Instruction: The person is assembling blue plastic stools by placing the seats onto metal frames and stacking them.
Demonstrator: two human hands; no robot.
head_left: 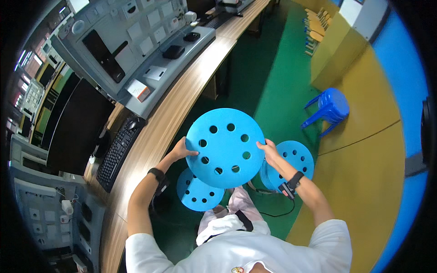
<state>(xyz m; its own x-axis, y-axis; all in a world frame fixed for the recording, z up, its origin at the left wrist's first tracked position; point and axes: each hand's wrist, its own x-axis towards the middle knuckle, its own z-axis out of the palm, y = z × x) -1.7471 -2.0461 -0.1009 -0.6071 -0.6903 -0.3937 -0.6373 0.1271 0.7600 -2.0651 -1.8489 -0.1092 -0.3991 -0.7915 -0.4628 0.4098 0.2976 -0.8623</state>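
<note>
- Desk [182, 98], far left of the big disc: keyboard [116, 154] on it, grey panel w/ small devices behind.
- Left hand [182, 149]: fingers closed on left rim of the big blue round stool seat [226, 148], thumb on top.
- Seat is held up flat at chest height, centre frame; two more blue seats [199, 191] [291, 164] lie below it, left & right.
- Right hand [269, 152]: fingers gripping right rim.
- Risk, I'd judge: rim-only grip could slip, so seat drops on those below; blue plastic stool [328, 108] stands far right.

One head-worn fisheye view, steeply downward, close over both forearms, floor [273, 82] and curved desk [182, 100] beyond.
</note>
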